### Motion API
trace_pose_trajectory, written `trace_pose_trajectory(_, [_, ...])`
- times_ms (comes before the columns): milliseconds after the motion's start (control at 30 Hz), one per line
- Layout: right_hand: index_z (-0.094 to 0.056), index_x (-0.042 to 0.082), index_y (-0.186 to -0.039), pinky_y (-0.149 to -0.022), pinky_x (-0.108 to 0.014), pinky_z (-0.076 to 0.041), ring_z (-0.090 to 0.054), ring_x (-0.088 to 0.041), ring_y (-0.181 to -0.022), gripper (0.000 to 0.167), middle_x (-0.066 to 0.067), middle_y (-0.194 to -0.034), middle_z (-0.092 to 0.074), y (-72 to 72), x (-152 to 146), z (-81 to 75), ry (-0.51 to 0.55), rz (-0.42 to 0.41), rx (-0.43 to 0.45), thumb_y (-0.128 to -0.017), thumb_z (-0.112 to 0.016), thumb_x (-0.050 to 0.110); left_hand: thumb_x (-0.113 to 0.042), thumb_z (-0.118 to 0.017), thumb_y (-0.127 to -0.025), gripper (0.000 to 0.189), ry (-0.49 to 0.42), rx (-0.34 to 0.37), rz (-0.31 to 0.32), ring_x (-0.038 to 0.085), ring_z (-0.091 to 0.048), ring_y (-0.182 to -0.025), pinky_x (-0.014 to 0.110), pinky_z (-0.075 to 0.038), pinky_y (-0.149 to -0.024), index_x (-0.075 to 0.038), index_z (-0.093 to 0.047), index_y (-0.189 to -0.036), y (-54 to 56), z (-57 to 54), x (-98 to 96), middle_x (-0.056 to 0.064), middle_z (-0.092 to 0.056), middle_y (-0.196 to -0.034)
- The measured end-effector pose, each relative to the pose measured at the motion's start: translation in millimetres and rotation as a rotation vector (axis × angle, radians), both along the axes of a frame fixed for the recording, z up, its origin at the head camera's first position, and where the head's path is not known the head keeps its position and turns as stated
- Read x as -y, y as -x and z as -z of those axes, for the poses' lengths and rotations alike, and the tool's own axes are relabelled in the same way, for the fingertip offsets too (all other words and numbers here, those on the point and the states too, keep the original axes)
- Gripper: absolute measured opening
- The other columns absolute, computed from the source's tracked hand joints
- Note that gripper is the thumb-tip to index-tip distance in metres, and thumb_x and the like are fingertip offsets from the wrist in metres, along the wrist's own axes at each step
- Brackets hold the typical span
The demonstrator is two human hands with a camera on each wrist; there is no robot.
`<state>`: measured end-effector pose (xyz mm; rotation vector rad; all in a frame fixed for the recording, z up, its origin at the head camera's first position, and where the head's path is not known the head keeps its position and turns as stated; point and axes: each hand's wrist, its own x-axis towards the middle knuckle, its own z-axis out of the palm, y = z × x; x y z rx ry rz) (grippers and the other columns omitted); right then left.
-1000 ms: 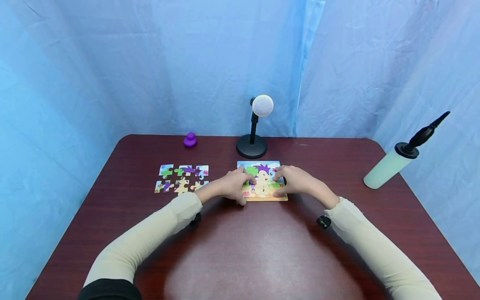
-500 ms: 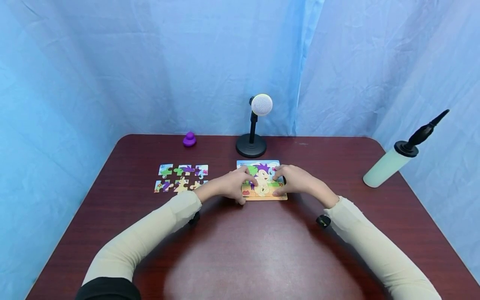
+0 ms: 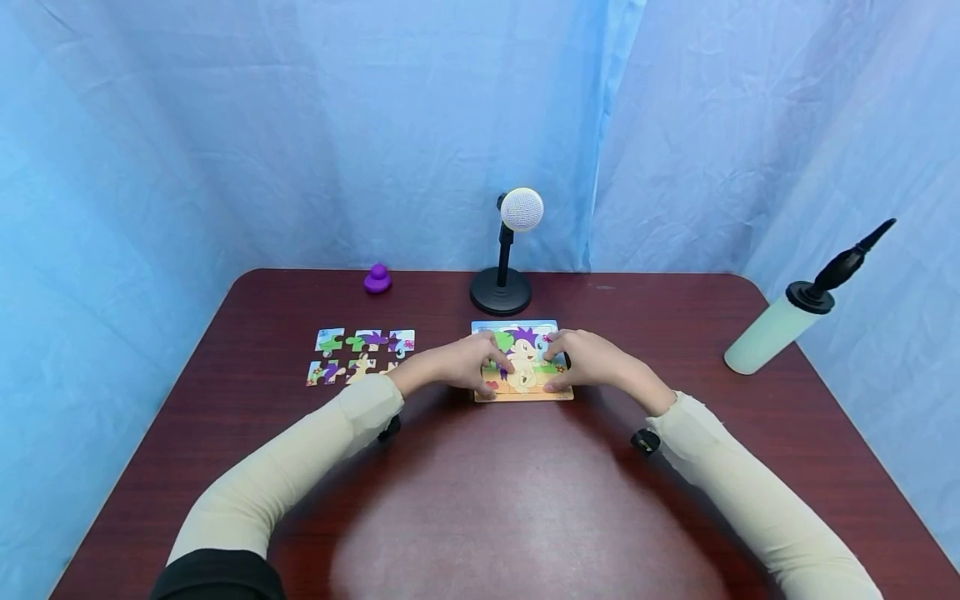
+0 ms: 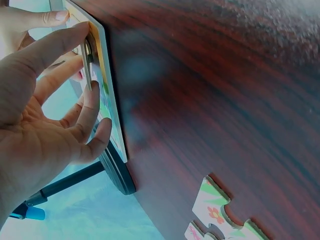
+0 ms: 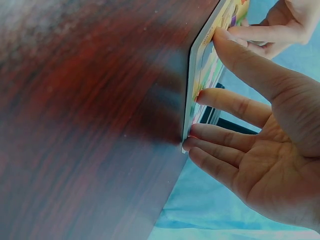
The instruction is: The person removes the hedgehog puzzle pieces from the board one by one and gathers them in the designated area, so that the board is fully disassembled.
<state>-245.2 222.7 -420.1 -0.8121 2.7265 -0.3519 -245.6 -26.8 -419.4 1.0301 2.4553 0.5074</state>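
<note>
A jigsaw board [image 3: 523, 395] with a cartoon animal picture lies on the table in front of both hands. My left hand [image 3: 463, 364] is over its left side. In the left wrist view, the thumb and fingers pinch a thin puzzle piece [image 4: 86, 67], seen edge-on and tilted against the board. My right hand [image 3: 596, 360] rests on the board's right side, fingers fairly straight along the edge and thumb near the front right corner. To the left lie several loose puzzle pieces [image 3: 328, 340] in two rows, some partly hidden behind the left forearm.
Behind the board stands a microphone [image 3: 522, 209] on a round black base [image 3: 500, 293]. A small purple object [image 3: 377, 279] sits at the back left. A pale green hand pump [image 3: 767, 340] leans at the right edge of the dark red table [image 3: 525, 500]. Blue curtains [image 3: 420, 133] surround the table.
My left thumb and fingers have shifted slightly, drawing back from beyond the board's front left corner onto the board. The right hand stays in place.
</note>
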Motion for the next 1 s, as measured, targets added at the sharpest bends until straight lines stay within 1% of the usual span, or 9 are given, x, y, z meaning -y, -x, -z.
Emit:
trace_pose_trajectory(100, [-0.077, 0.003, -0.115, -0.105, -0.054, -0.049, -0.058, -0.040, -0.129, 0.048, -0.025, -0.138, -0.061, 0.1, 0.0, 0.0, -0.002, -0.001, -0.003, -0.080, -0.087, 0.035, -0.020, -0.081, -0.088, 0.043, -0.007, 0.009, 0.019, 0.019, -0.050, -0.104, 0.028, -0.046, -0.084, -0.015, -0.072, -0.130, 1.8, -0.1, 0.3, 0.010, -0.056, -0.118])
trace_pose_trajectory(200, [-0.077, 0.003, -0.115, -0.105, -0.053, -0.049, -0.058, -0.040, -0.128, 0.048, -0.025, -0.138, -0.061, 0.1, 0.0, 0.7, -0.004, -0.002, -0.006, -0.080, -0.087, 0.035, -0.019, -0.080, -0.089, 0.043, -0.019, 0.032, 0.025, 0.022, -0.052, -0.104, 0.026, -0.044, -0.080, -0.014, -0.071, -0.130, 2.9, -0.1, 1.4, 0.011, -0.055, -0.117])
trace_pose_trajectory(367, [-0.077, 0.004, -0.115, -0.104, -0.053, -0.050, -0.059, -0.039, -0.128, 0.048, -0.025, -0.138, -0.062, 0.0, 0.1, 1.7, 0.001, -0.011, -0.009, -0.080, -0.087, 0.036, -0.019, -0.081, -0.088, 0.043, -0.032, 0.065, 0.023, 0.025, -0.053, -0.104, 0.023, -0.041, -0.075, -0.014, -0.071, -0.130, 4.0, 0.3, 3.8, 0.011, -0.053, -0.116])
trace_pose_trajectory(433, [-0.077, 0.004, -0.114, -0.104, -0.053, -0.050, -0.059, -0.039, -0.127, 0.048, -0.025, -0.137, -0.062, -0.1, 0.0, 1.7, 0.005, -0.013, -0.009, -0.080, -0.087, 0.036, -0.019, -0.080, -0.088, 0.043, -0.033, 0.071, 0.024, 0.024, -0.052, -0.103, 0.023, -0.040, -0.075, -0.014, -0.071, -0.131, 3.8, 0.0, 3.8, 0.010, -0.052, -0.115])
trace_pose_trajectory(667, [-0.077, 0.004, -0.114, -0.105, -0.054, -0.049, -0.058, -0.039, -0.128, 0.047, -0.025, -0.138, -0.061, 0.3, -1.1, 1.5, 0.007, -0.002, -0.003, -0.081, -0.087, 0.036, -0.022, -0.078, -0.091, 0.044, -0.001, 0.052, 0.027, 0.018, -0.047, -0.104, 0.032, -0.030, -0.079, -0.017, -0.068, -0.133, -0.5, -3.9, 1.4, 0.007, -0.050, -0.118])
trace_pose_trajectory(833, [-0.077, 0.004, -0.114, -0.104, -0.053, -0.049, -0.058, -0.039, -0.128, 0.047, -0.025, -0.138, -0.062, 0.0, -1.1, 1.0, 0.005, -0.002, -0.001, -0.081, -0.087, 0.035, -0.023, -0.078, -0.091, 0.045, 0.015, 0.020, 0.018, 0.016, -0.046, -0.106, 0.033, -0.030, -0.080, -0.019, -0.067, -0.135, -2.2, -2.7, 1.3, 0.006, -0.051, -0.119])
trace_pose_trajectory(1000, [-0.077, 0.004, -0.114, -0.104, -0.054, -0.049, -0.058, -0.040, -0.129, 0.047, -0.026, -0.138, -0.061, -0.9, -0.4, 0.0, 0.003, -0.003, 0.003, -0.081, -0.086, 0.036, -0.024, -0.078, -0.091, 0.047, 0.019, -0.012, 0.013, 0.016, -0.045, -0.109, 0.034, -0.030, -0.080, -0.021, -0.066, -0.136, -3.6, -1.3, 1.9, 0.006, -0.051, -0.121])
